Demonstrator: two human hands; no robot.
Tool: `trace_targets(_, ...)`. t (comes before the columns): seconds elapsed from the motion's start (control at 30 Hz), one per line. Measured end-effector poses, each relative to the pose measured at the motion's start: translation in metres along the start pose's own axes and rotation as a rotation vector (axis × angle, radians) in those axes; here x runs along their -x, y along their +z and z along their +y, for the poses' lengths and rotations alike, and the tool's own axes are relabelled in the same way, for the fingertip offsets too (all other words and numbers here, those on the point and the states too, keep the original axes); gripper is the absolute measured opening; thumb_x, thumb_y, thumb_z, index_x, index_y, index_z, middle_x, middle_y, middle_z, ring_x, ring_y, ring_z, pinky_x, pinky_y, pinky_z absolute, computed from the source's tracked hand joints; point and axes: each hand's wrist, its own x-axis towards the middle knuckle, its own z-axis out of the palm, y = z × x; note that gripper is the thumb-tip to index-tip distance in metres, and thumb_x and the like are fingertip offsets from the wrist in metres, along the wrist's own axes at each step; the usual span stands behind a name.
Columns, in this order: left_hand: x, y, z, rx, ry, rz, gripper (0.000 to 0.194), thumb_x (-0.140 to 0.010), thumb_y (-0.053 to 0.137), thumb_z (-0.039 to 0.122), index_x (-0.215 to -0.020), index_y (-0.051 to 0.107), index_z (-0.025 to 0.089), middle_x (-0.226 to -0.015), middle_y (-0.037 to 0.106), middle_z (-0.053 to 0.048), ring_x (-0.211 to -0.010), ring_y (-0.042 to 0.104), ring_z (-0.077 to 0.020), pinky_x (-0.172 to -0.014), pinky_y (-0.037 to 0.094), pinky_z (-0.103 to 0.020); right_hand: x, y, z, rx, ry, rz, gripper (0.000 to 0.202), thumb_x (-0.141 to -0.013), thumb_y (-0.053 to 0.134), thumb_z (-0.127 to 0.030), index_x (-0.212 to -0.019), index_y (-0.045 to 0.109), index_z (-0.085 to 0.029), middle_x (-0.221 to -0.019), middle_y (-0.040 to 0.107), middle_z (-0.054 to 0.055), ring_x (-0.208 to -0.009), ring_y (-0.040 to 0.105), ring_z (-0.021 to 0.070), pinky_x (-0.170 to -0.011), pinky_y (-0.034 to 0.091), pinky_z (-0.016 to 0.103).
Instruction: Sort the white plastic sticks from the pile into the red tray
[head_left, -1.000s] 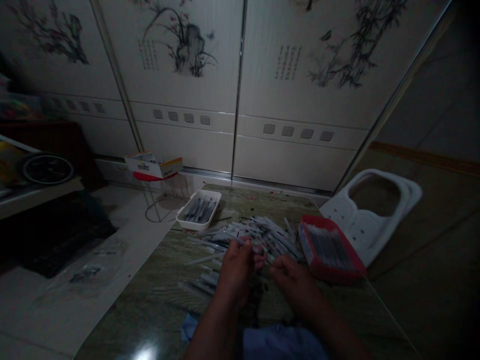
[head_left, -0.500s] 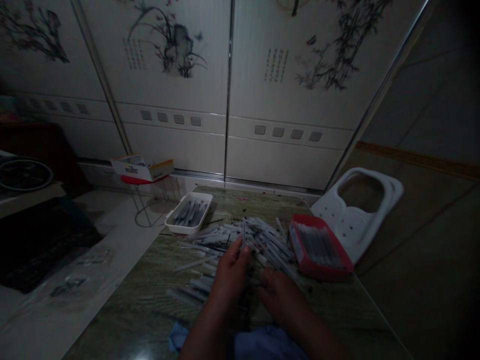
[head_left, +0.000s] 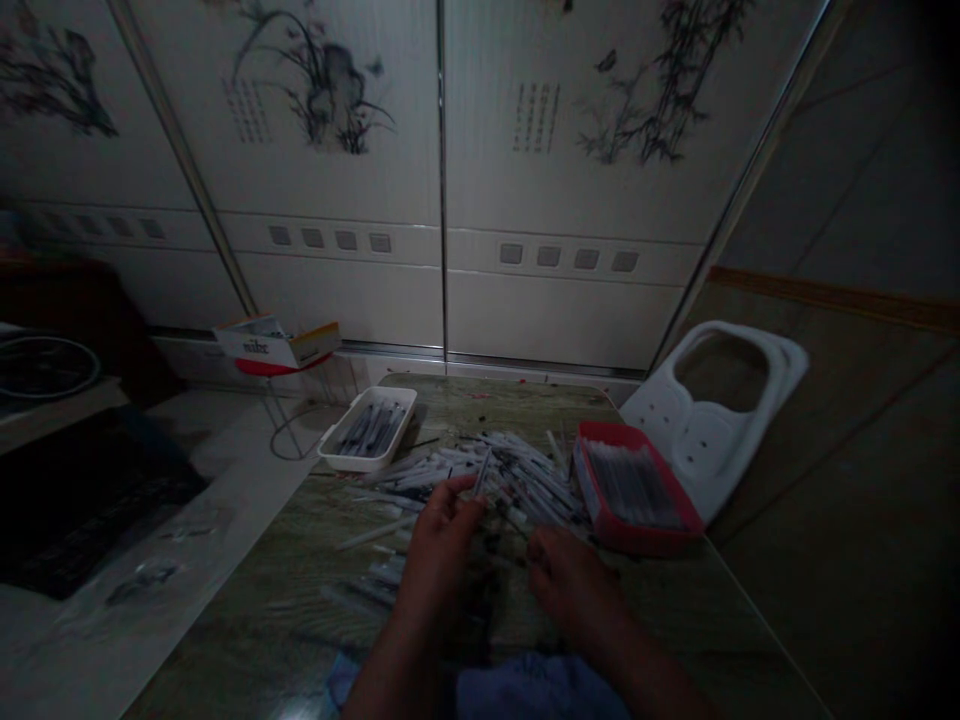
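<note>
My left hand [head_left: 441,540] is closed around a slim, pale pen [head_left: 482,472] that points up and away from me. To its right, my right hand [head_left: 566,570] is curled with its fingers pinched on a thin dark stick [head_left: 514,521], which slants toward the left hand; its exact kind is too dim to tell. Just beyond both hands lies a loose pile of pale, pen-like tubes [head_left: 532,480] with dark tips. A smaller group of similar tubes [head_left: 367,590] rests left of my left forearm, blurred.
A white tray [head_left: 356,464] of pens stands at the table's far left. On the right is a red basket [head_left: 641,540] packed with pale tubes. A white folding chair [head_left: 712,445] leans beside it. Past the table, a box [head_left: 274,348] sits on a red stool [head_left: 262,369].
My right hand has moved slightly right and down, and the dark stick now shows clearly beyond its fingers. The left hand has shifted a little left, its pen tilting right. The camera view has shifted too.
</note>
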Motion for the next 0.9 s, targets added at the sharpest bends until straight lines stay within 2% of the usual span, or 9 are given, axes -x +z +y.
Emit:
trace_targets(0.07, 0.002, 0.001, 0.004, 0.027, -0.023, 0.013, 0.039, -0.072, 0.078, 0.036, -0.106, 0.069, 0.020, -0.053, 0.050, 0.010, -0.042, 0.039, -0.0063, -0.049, 0.034, -0.019, 0.000, 0.001, -0.003, 0.002, 0.014, -0.005, 0.009, -0.083, 0.055, -0.016, -0.088, 0.058, -0.023, -0.094, 0.064, 0.003, -0.084, 0.060, 0.0193, -0.070, 0.034, 0.028)
trace_targets(0.13, 0.003, 0.003, 0.008, 0.058, -0.039, 0.003, 0.037, -0.070, 0.079, 0.035, -0.102, 0.070, 0.019, -0.054, 0.054, 0.008, -0.042, 0.039, -0.0066, -0.048, 0.035, -0.019, 0.000, 0.003, -0.006, 0.007, 0.011, -0.010, 0.011, -0.085, 0.055, -0.018, -0.093, 0.061, -0.024, -0.099, 0.064, 0.004, -0.090, 0.061, 0.0208, -0.073, 0.036, 0.029)
trace_targets(0.23, 0.004, 0.004, 0.009, 0.088, -0.045, -0.013, 0.037, -0.068, 0.080, 0.035, -0.100, 0.072, 0.017, -0.058, 0.059, 0.005, -0.044, 0.042, -0.0069, -0.048, 0.036, -0.020, 0.000, 0.006, -0.009, 0.024, 0.002, -0.016, 0.013, -0.086, 0.053, -0.016, -0.091, 0.063, -0.024, -0.099, 0.065, 0.006, -0.091, 0.062, 0.0217, -0.074, 0.037, 0.030)
trace_targets(0.33, 0.003, 0.003, 0.008, 0.094, -0.060, -0.005, 0.038, -0.068, 0.081, 0.035, -0.100, 0.072, 0.017, -0.053, 0.050, 0.008, -0.042, 0.037, -0.0055, -0.044, 0.028, -0.018, 0.001, 0.003, -0.009, -0.019, -0.003, 0.014, 0.013, -0.087, 0.052, -0.015, -0.086, 0.062, -0.023, -0.094, 0.065, 0.005, -0.087, 0.062, 0.0213, -0.072, 0.037, 0.031)
trace_targets(0.43, 0.002, 0.002, 0.007, 0.101, -0.083, -0.042, 0.036, -0.070, 0.080, 0.038, -0.099, 0.070, 0.018, -0.052, 0.043, 0.010, -0.042, 0.033, -0.0050, -0.042, 0.022, -0.018, 0.004, -0.006, -0.006, -0.216, 0.023, 0.059, 0.009, -0.088, 0.052, -0.020, -0.082, 0.059, -0.023, -0.082, 0.064, 0.002, -0.077, 0.061, 0.0198, -0.066, 0.037, 0.029)
trace_targets(0.53, 0.003, 0.000, 0.005, 0.115, -0.093, -0.096, 0.028, -0.074, 0.078, 0.038, -0.093, 0.068, 0.019, -0.053, 0.040, 0.010, -0.044, 0.030, -0.0047, -0.043, 0.022, -0.017, 0.008, -0.022, 0.002, -0.539, 0.099, 0.098, 0.007, -0.087, 0.054, -0.028, -0.085, 0.059, -0.023, -0.075, 0.063, 0.000, -0.070, 0.060, 0.0186, -0.061, 0.040, 0.028)
trace_targets(0.63, 0.004, 0.001, 0.004, 0.112, -0.121, -0.139, 0.024, -0.078, 0.076, 0.038, -0.085, 0.064, 0.018, -0.054, 0.039, 0.009, -0.045, 0.028, -0.0047, -0.043, 0.021, -0.018, 0.011, -0.039, 0.012, -0.811, 0.213, 0.142, 0.017, -0.082, 0.062, -0.034, -0.093, 0.063, -0.022, -0.075, 0.064, 0.000, -0.066, 0.059, 0.0174, -0.056, 0.041, 0.026)
trace_targets(0.77, 0.006, 0.002, 0.002, 0.109, -0.173, -0.195, 0.023, -0.077, 0.076, 0.036, -0.079, 0.062, 0.018, -0.052, 0.036, 0.009, -0.044, 0.026, -0.0049, -0.042, 0.019, -0.019, 0.010, -0.056, 0.022, -0.988, 0.352, 0.206, 0.025, -0.079, 0.067, -0.038, -0.096, 0.065, -0.020, -0.067, 0.063, -0.001, -0.058, 0.057, 0.0151, -0.052, 0.040, 0.025)
trace_targets(0.9, 0.007, 0.003, -0.003, 0.125, -0.221, -0.246, 0.022, -0.075, 0.076, 0.034, -0.078, 0.062, 0.017, -0.055, 0.040, 0.008, -0.045, 0.028, -0.0049, -0.044, 0.020, -0.020, 0.007, -0.059, 0.024, -1.104, 0.301, 0.199, 0.025, -0.079, 0.071, -0.037, -0.094, 0.064, -0.019, -0.065, 0.063, -0.002, -0.057, 0.055, 0.0134, -0.052, 0.040, 0.023)
